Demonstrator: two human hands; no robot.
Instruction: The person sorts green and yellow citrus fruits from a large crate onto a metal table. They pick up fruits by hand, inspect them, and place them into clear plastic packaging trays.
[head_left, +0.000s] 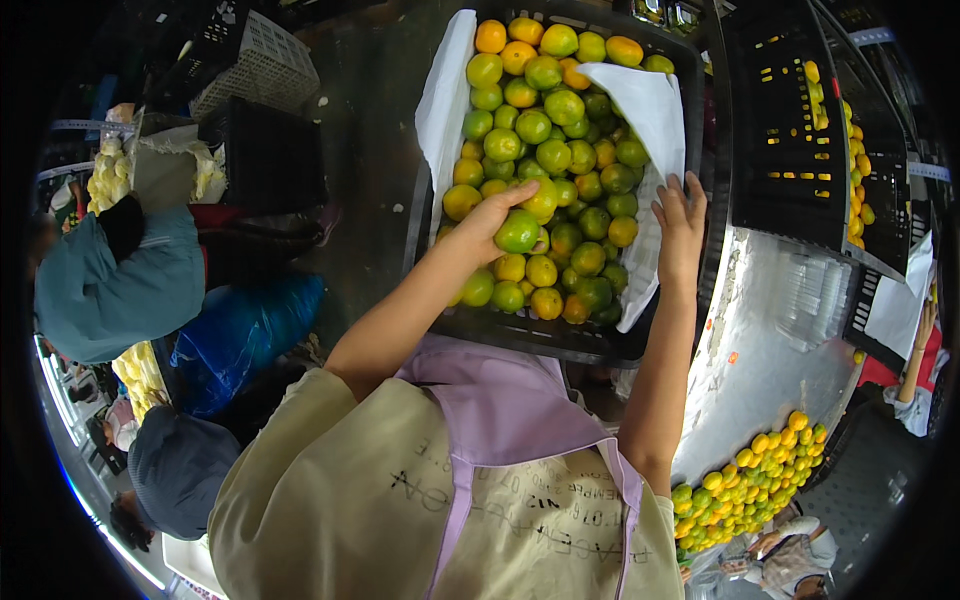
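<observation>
My left hand (487, 225) is turned palm up over a black plastic crate (540, 345), its fingers around a green mandarin (517, 232). A yellow-green mandarin (541, 201) lies against its thumb; whether it is also held cannot be told. Green, yellow and orange mandarins (553, 156) fill much of the crate. My right hand (679, 225) rests at the crate's right side, fingers spread over the edge of a white paper liner (645, 112), with no fruit in it. More white liner (446, 97) stands up along the left side.
A metal table (765, 292) at right bears a mandarin pile (750, 480) and clear plastic containers (814, 300). Black crates (787, 127) with mandarins stand upper right. At left are a person in a teal top (120, 277), a blue plastic bag (247, 337) and a black crate (274, 157).
</observation>
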